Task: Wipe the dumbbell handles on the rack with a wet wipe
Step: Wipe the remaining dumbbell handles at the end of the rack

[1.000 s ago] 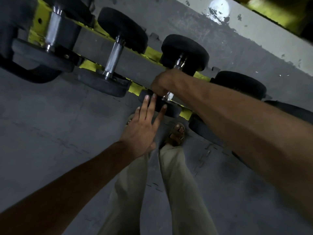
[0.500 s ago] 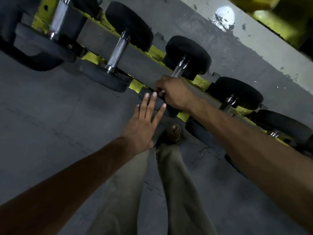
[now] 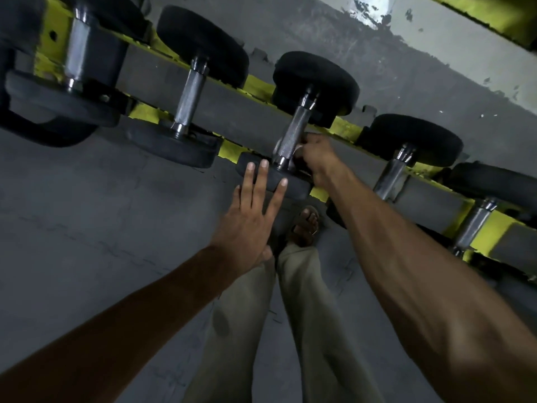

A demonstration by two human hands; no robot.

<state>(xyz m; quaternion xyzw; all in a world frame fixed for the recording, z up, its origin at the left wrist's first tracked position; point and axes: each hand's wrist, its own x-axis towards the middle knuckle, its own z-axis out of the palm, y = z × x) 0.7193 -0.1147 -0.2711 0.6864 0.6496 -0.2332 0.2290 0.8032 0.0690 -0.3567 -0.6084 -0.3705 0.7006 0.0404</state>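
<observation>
Several black-headed dumbbells with knurled steel handles lie across a yellow and grey rack (image 3: 232,97). My right hand (image 3: 315,157) is curled at the near end of the middle dumbbell's handle (image 3: 293,130), pinching a small pale wet wipe (image 3: 297,149) against the steel. Only a sliver of the wipe shows between the fingers. My left hand (image 3: 252,216) is flat with fingers spread, its fingertips resting on the near rubber head (image 3: 293,184) of that same dumbbell.
Neighbouring dumbbell handles sit to the left (image 3: 190,101) and right (image 3: 390,177) of the one being wiped. A larger dumbbell (image 3: 78,53) fills the far left. My legs and a sandalled foot (image 3: 305,225) stand on the grey floor just below the rack.
My right hand slid down the middle handle from near its far end to its near end, uncovering most of the steel. My left hand stayed on the near head.
</observation>
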